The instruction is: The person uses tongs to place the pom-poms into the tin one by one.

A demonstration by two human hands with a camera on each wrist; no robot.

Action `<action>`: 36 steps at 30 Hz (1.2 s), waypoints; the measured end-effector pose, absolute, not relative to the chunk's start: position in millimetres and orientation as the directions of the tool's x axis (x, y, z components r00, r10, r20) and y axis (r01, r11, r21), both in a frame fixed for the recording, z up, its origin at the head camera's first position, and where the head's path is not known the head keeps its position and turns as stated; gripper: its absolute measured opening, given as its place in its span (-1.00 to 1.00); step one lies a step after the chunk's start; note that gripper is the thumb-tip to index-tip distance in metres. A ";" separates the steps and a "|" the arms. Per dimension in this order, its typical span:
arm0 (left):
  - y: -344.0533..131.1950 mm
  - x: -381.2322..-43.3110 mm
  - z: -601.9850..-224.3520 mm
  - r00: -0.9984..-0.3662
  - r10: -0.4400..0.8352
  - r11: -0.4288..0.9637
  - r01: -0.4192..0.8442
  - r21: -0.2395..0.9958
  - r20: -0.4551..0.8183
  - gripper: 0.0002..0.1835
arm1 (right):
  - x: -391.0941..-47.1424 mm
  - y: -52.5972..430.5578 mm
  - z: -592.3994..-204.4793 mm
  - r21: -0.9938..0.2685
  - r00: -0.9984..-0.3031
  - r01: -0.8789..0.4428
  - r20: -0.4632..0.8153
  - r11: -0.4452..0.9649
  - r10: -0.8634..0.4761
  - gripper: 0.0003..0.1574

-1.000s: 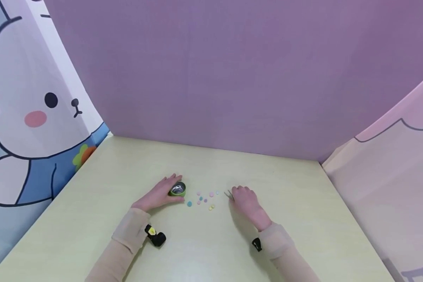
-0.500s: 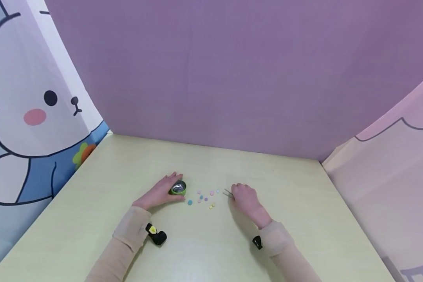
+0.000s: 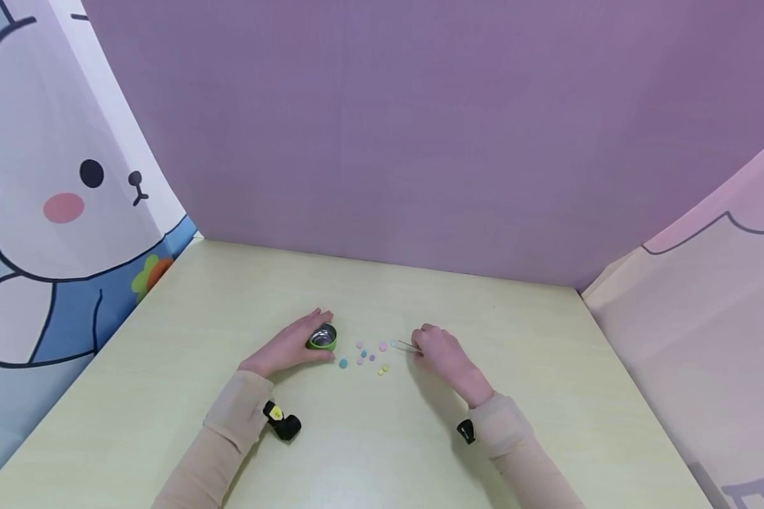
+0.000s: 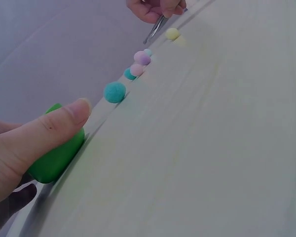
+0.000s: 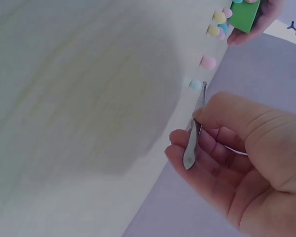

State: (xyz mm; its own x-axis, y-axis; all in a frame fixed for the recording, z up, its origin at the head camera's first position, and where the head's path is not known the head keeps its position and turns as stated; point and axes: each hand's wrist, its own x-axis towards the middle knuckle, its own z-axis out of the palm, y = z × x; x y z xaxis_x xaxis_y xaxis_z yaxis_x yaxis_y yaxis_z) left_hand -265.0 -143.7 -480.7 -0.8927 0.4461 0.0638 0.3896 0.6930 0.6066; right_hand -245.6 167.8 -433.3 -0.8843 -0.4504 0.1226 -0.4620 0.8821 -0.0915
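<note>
My left hand (image 3: 286, 348) curls its thumb and fingers round a small green cup (image 4: 59, 157) with a shiny metal inside, standing upright on the table. My right hand (image 3: 444, 357) pinches silver tweezers (image 5: 191, 145) between thumb and fingers, tips pointing left. Those tips are right at a pale blue pom-pom (image 5: 196, 84), the one farthest right in the head view. A pink pom-pom (image 5: 208, 62) lies just beyond it. Between the hands are several more small pom-poms, among them a large teal one (image 4: 114, 92) by the cup and a yellow one (image 4: 172, 33).
The pale wooden table (image 3: 356, 445) ends at a purple backdrop (image 3: 382, 141) behind the hands. A printed cartoon panel (image 3: 64, 177) stands along the left side, and a pale pink panel (image 3: 726, 297) along the right. Black wrist straps show at both sleeves.
My right hand has moved slightly left and away from me, bringing the tweezers' tips up to the pale blue pom-pom. The left hand stays round the cup.
</note>
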 end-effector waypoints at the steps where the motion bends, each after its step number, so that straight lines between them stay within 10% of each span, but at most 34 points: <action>1: -143.6 -265.3 -480.8 -0.892 0.447 0.694 0.393 0.604 0.067 0.01 | -246.1 167.5 -433.4 -0.091 -0.884 -0.463 0.121 0.882 -0.452 -0.85; 36: -145.8 -265.3 -482.0 -0.900 0.431 0.702 0.375 0.605 0.058 -0.02 | -257.5 160.1 -432.6 -0.059 -0.848 -0.527 0.106 0.848 -0.519 -0.74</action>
